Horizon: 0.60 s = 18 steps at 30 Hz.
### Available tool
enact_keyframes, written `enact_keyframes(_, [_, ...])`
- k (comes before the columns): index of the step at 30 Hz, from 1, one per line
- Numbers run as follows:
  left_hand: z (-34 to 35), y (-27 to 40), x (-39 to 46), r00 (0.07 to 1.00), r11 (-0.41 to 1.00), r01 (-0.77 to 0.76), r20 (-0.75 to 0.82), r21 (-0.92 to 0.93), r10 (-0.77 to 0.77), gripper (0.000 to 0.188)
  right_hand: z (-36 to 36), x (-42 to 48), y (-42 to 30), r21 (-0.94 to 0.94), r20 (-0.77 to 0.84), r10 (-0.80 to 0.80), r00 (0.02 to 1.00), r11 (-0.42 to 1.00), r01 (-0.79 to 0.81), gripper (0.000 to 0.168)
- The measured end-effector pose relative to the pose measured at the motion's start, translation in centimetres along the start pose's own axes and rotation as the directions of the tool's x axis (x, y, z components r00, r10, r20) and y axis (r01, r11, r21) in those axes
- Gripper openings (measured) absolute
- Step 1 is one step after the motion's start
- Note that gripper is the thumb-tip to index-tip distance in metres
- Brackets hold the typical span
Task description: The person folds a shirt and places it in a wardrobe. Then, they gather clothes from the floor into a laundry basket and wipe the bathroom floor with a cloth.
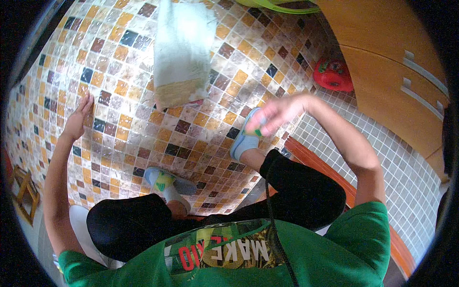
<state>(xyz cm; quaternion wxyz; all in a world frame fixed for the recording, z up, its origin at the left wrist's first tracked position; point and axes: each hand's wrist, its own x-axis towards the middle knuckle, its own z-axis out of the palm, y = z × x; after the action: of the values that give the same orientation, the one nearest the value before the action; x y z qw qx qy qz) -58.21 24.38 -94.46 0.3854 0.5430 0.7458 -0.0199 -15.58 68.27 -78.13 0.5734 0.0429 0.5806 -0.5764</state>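
Observation:
A pale rectangular cloth or mat (184,53) with a tan near end lies on the mosaic-patterned floor (183,143), ahead of my feet. My left hand (79,116) is to the left of it, fingers extended over the tiles and holding nothing. Whether it touches the floor is unclear. My right hand (274,114) is blurred above my right slipper (247,132), with nothing visible in its fingers. My left foot wears a light blue slipper (183,186) with green on it. Both hands are apart from the cloth.
Wooden drawers (387,68) with metal handles stand at the right. A red patterned object (333,75) sits by their base. A green-rimmed basin (287,7) is at the top. A reddish wooden strip (322,172) borders small grey tiles (344,122). A wooden stool or frame (27,193) is far left.

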Motion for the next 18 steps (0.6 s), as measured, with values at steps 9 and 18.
enact_keyframes(9, [-0.9,1.4,0.8,0.997,0.993,0.050,0.053,0.107,-0.055,0.100,10.2,-12.8,0.9,0.268,-0.434,-0.013,0.901,0.953,0.142,0.022])
enact_keyframes(18, [-0.1,0.5,0.8,0.998,0.989,0.028,0.047,0.145,-0.035,0.102,29.7,-22.3,-4.7,0.571,-0.810,0.536,0.240,0.625,0.532,0.016])
